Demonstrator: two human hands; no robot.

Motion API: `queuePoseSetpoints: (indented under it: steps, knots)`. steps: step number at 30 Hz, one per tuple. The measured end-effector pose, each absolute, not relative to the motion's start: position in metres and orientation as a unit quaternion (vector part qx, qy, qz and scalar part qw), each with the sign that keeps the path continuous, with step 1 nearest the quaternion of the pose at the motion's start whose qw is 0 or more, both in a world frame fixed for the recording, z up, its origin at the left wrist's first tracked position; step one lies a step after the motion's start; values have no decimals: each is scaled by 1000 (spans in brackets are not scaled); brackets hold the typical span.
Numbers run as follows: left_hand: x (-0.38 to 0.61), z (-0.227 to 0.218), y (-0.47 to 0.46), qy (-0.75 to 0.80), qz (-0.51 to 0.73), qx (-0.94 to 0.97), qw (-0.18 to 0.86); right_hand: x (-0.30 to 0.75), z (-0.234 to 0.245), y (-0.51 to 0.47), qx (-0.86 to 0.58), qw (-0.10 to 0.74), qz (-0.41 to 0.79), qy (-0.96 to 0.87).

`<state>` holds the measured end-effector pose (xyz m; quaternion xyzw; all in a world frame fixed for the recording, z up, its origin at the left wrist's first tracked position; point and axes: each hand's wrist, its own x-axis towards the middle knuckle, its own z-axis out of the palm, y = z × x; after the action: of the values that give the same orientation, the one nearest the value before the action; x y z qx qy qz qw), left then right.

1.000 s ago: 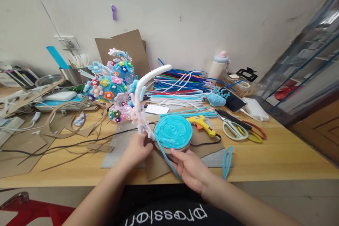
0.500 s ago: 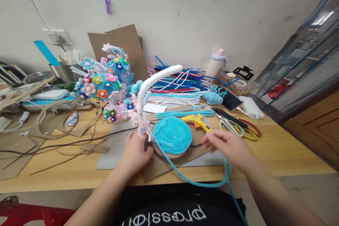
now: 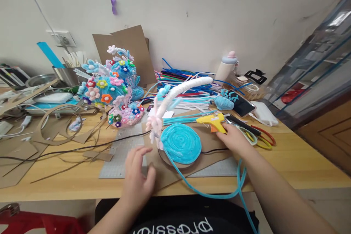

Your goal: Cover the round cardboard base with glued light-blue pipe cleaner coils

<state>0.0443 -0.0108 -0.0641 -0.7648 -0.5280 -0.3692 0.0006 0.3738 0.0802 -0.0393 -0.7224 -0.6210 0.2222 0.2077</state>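
Note:
My right hand [image 3: 233, 137] is closed around the handle of a yellow hot glue gun [image 3: 212, 120], which lies over the cardboard on the right. In front of me sits a round cardboard base topped with a coiled blue pipe-cleaner spiral [image 3: 181, 143]. A long loose blue pipe cleaner [image 3: 204, 194] trails from its left edge toward my lap. At the base's left side rises a curved white wrapped stem [image 3: 183, 89], with small pink and white pieces [image 3: 155, 128] at its foot. My left hand [image 3: 138, 172] is just left of the base, fingers apart and holding nothing.
A flower-covered blue pipe-cleaner piece [image 3: 109, 84] stands at the back left. Bundled pipe cleaners [image 3: 189, 76], a bottle [image 3: 227, 66], a yarn ball [image 3: 224, 102] and a phone [image 3: 242, 104] line the back. Scissors [image 3: 251, 137] lie right; cardboard rings [image 3: 44, 126] lie left.
My right hand has moved forward onto the glue gun's handle. My left hand has let go of the base and drawn back; the white stem now leans farther right.

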Motion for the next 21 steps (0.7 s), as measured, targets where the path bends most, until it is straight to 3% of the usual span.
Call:
queuePoseSetpoints:
  steps: [7,11,14,21]
  knots:
    - [73,-43,-12,-333,-223,-916,-6,367,-26,56,-651,329,330,-599]
    - [86,-44,-3,-332,-176,-926,20,357,-16,42,-573,284,458,-618]
    - [88,-46,-3,-329,-189,-925,32,353,-16,38,-553,240,509,-615]
    - [90,-37,-3,-355,-294,-884,76,354,-6,38,-546,269,537,-585]
